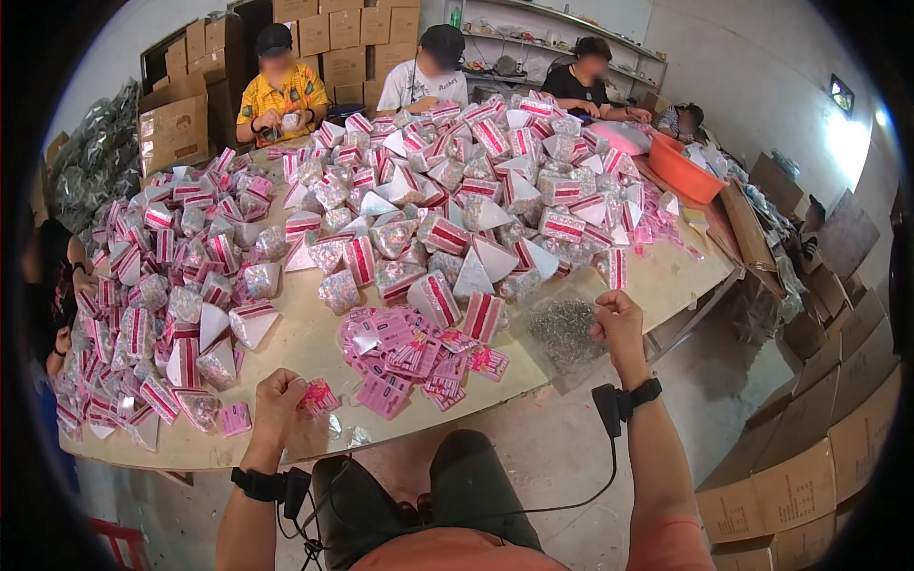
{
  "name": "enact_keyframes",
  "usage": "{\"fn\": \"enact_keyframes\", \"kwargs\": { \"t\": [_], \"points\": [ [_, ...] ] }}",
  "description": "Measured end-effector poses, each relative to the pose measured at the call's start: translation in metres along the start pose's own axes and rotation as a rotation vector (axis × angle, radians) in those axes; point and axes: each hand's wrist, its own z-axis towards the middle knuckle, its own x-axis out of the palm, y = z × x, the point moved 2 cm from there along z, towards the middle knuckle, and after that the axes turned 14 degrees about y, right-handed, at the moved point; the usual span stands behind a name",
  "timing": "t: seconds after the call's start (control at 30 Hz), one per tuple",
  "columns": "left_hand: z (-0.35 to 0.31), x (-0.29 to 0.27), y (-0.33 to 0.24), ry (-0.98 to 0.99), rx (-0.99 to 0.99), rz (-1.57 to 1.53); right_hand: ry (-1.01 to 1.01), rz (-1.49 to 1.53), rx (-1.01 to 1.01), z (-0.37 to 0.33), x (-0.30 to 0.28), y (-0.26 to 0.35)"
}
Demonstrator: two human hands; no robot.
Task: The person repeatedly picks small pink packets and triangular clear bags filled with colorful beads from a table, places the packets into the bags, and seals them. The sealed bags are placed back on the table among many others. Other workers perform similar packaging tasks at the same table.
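My left hand [276, 397] is closed at the front edge of the table, with a small printed pink card [320, 399] held at its fingertips. My right hand [619, 322] is pinched closed above the right side of a clear plastic bag or tray [545, 369] of small silvery metal pieces [568, 329]. Whatever its fingers hold, if anything, is too small to make out. Between my hands lies a loose pile of pink cards [398, 344]. Just behind them, a pink-and-white wedge-shaped pack [483, 317] leans on the heap.
Large heaps of similar wedge packs [447, 228] cover the table [314, 285]. Several people sit around it; one in yellow [282, 100] handles a pack. An orange basin [683, 169] stands at the right. Cardboard boxes [809, 476] line the right side, and cables hang from my wristbands.
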Motion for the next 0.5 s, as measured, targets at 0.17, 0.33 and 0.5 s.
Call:
{"fn": "enact_keyframes", "kwargs": {
  "t": [0.17, 0.33, 0.5],
  "points": [
    [0.002, -0.003, 0.004, 0.002, 0.017, 0.017, 0.008, -0.329, -0.126, 0.006, -0.005, -0.006],
    [0.004, -0.009, 0.015, -0.021, 0.048, 0.07, -0.017, -0.501, -0.117, 0.008, -0.005, -0.004],
    [0.005, -0.001, 0.006, -0.016, 0.01, -0.009, -0.016, -0.413, -0.122, 0.007, -0.011, -0.004]
  ]
}}
